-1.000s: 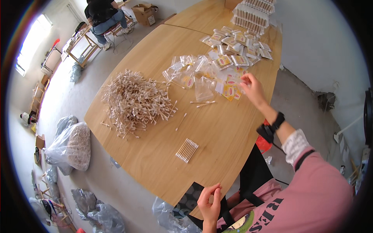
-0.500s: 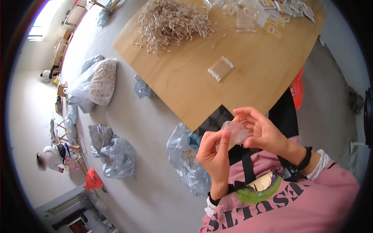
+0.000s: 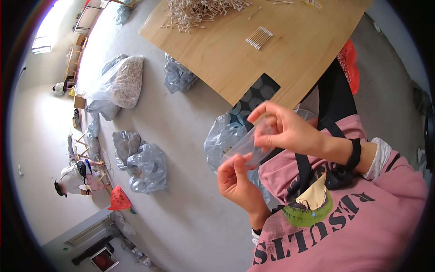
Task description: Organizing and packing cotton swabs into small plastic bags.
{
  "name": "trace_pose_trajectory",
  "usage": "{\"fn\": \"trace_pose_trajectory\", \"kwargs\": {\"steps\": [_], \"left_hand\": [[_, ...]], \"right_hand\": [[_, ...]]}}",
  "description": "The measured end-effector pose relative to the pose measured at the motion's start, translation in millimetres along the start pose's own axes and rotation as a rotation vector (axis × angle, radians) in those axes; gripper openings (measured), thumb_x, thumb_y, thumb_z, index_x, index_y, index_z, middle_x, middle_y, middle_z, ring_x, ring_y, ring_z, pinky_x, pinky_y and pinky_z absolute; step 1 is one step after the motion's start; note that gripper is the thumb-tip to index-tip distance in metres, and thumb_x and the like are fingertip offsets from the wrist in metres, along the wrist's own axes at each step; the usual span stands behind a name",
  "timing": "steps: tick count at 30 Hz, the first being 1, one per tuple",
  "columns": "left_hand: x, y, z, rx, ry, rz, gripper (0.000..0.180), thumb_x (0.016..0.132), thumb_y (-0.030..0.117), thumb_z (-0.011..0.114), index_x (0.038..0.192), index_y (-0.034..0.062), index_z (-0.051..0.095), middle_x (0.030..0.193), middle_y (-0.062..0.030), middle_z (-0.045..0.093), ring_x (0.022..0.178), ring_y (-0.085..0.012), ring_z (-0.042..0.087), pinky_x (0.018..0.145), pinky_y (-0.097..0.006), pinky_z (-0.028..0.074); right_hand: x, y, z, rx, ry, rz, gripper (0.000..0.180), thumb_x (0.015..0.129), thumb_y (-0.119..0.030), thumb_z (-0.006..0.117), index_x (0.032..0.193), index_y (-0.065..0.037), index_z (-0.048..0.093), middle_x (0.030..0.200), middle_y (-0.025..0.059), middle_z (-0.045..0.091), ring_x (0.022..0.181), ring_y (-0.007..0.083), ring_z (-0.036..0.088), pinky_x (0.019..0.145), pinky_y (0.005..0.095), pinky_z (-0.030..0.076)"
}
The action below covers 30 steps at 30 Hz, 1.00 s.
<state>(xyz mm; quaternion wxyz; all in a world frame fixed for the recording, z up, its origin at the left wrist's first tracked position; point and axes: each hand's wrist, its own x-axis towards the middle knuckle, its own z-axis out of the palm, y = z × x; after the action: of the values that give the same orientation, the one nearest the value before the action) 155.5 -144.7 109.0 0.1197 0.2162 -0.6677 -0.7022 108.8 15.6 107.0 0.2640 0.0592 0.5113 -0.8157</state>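
Both my hands hold a small clear plastic bag (image 3: pixel 247 146) in front of my chest, below the table's near edge. My left hand (image 3: pixel 238 181) pinches its lower end from beneath. My right hand (image 3: pixel 285 129) grips its upper end with fingers curled over the opening. On the wooden table (image 3: pixel 217 50) above lies a small bundle of cotton swabs (image 3: pixel 259 37), and a big loose heap of swabs (image 3: pixel 199 11) sits at the table's far side.
Grey and clear plastic sacks (image 3: pixel 140 165) lie on the concrete floor to the left, one big bag (image 3: pixel 122 81) full of swabs. A red bag (image 3: pixel 351 63) hangs by the table at right. Another person (image 3: pixel 74 179) sits far off at left.
A second ago my right hand reached to the small packets far across the table while the left stayed low. Both hands have since come together at my chest on the clear bag, and my view tilted down.
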Motion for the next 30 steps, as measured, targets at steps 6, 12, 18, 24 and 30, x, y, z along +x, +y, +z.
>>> {"fn": "trace_pose_trajectory", "kwargs": {"steps": [6,12,18,24,30], "left_hand": [[5,-18,-54,-0.098,-0.301,-0.207,0.016,0.093,0.004,0.066,0.107,-0.0045,0.071,0.080,-0.0059,0.068,0.071,-0.0118,0.065,0.055,-0.024,0.049],[1,-20,-48,0.180,-0.074,-0.142,0.014,0.093,0.007,0.068,0.100,-0.0049,0.070,0.082,-0.0075,0.069,0.064,-0.0105,0.060,0.052,-0.022,0.046],[-7,-28,-89,-0.108,-0.259,-0.223,0.014,0.093,0.009,0.070,0.086,-0.0027,0.065,0.079,-0.0070,0.067,0.060,-0.0093,0.057,0.052,-0.021,0.041],[-13,-7,-97,0.133,-0.430,-0.176,0.014,0.089,0.008,0.075,0.084,-0.0026,0.067,0.076,-0.0041,0.065,0.062,-0.0085,0.057,0.058,-0.021,0.043],[-19,0,-87,0.282,-0.298,-0.231,0.013,0.090,0.006,0.069,0.080,-0.0021,0.066,0.071,-0.0014,0.060,0.060,-0.0082,0.050,0.057,-0.022,0.036]], "right_hand": [[14,14,11,-0.611,0.146,-0.411,0.053,0.083,-0.001,0.074,0.129,-0.003,0.048,0.110,0.0089,0.063,0.102,0.0173,0.061,0.086,0.0315,0.049],[-7,41,36,-0.929,-0.046,-0.714,0.026,0.083,-0.013,0.073,0.105,-0.001,0.063,0.102,0.0126,0.060,0.097,0.0321,0.061,0.084,0.0406,0.050],[-10,59,51,-0.496,-0.161,-0.418,0.020,0.086,-0.011,0.072,0.101,0.001,0.067,0.092,0.0138,0.067,0.086,0.0281,0.067,0.078,0.0353,0.053],[-8,53,38,-0.152,-0.078,-0.083,0.018,0.087,-0.015,0.071,0.090,0.003,0.068,0.083,0.0133,0.071,0.076,0.0215,0.071,0.069,0.0308,0.053],[-20,63,44,-0.527,-0.167,-0.377,0.022,0.087,-0.021,0.072,0.088,0.000,0.066,0.080,0.0145,0.070,0.077,0.0278,0.070,0.069,0.0360,0.053]]}}
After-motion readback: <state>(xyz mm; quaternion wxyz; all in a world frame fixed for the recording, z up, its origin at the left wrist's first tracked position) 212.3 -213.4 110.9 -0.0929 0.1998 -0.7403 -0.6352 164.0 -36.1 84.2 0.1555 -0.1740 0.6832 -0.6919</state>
